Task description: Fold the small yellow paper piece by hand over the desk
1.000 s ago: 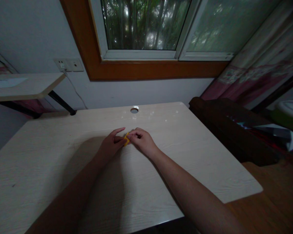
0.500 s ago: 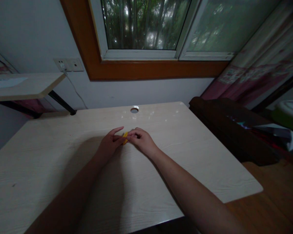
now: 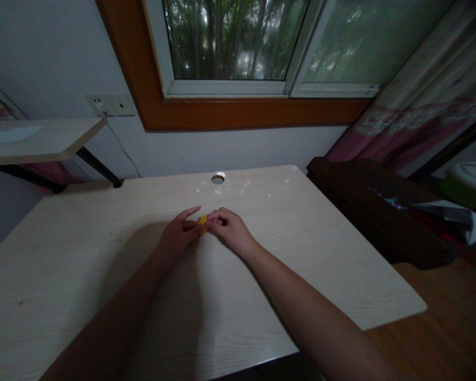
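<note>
A small yellow object (image 3: 203, 219) is pinched between my two hands above the middle of the desk. Its kind is too small to make out, as fingertips cover much of it. My left hand (image 3: 179, 231) grips its left side between thumb and a finger, while the index finger stretches out above. From the right, my right hand (image 3: 229, 226) pinches the same yellow object with thumb and fingertips. Both forearms reach in low over the pale wood-grain desk (image 3: 262, 307), and a shadow falls beneath the left one.
At the desk's back edge is a round cable hole (image 3: 218, 180). A raised shelf (image 3: 43, 140) on black legs stands at the left. A white cable (image 3: 121, 143) runs down from the wall socket (image 3: 110, 105). Dark wooden furniture (image 3: 365, 206) borders the right side.
The yellow object seems to have turned slightly between my fingertips. Both hands stay in nearly the same place, and the view has shifted a little.
</note>
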Motion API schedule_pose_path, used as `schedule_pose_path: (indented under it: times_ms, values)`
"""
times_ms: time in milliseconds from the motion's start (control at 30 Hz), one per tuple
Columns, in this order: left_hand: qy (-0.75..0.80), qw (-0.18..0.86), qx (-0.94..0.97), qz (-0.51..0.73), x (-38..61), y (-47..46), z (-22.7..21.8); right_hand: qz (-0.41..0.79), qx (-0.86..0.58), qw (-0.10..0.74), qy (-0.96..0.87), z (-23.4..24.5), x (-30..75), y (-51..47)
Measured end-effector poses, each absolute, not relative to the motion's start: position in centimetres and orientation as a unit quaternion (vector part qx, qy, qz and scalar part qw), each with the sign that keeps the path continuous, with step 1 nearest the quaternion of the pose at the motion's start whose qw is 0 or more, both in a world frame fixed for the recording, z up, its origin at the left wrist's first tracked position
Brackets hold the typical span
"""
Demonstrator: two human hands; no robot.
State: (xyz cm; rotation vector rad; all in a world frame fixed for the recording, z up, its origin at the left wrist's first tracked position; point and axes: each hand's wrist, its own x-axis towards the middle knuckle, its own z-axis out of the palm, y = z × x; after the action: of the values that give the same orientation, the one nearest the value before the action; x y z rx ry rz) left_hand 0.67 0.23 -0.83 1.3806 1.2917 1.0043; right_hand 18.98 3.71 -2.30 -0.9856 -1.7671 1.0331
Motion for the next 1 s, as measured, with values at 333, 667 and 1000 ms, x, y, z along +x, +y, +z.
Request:
schedule_pose_path:
  times_ms: [333,667,1000]
  values:
    - [0.539,0.475,0.567,0.402,0.76,0.1,-0.44,0.426,-0.384,0.425,-0.701,-2.54,18.96,3.87]
    - [0.544,0.466,0.577,0.392,0.95,-0.05,-0.38,0.427,-0.39,0.429,-0.694,-2.13,18.98,3.55]
    - [0.53,0.491,0.569,0.393,0.92,-0.01,-0.41,0.456,-0.389,0.434,-0.673,-2.06,18.95,3.61]
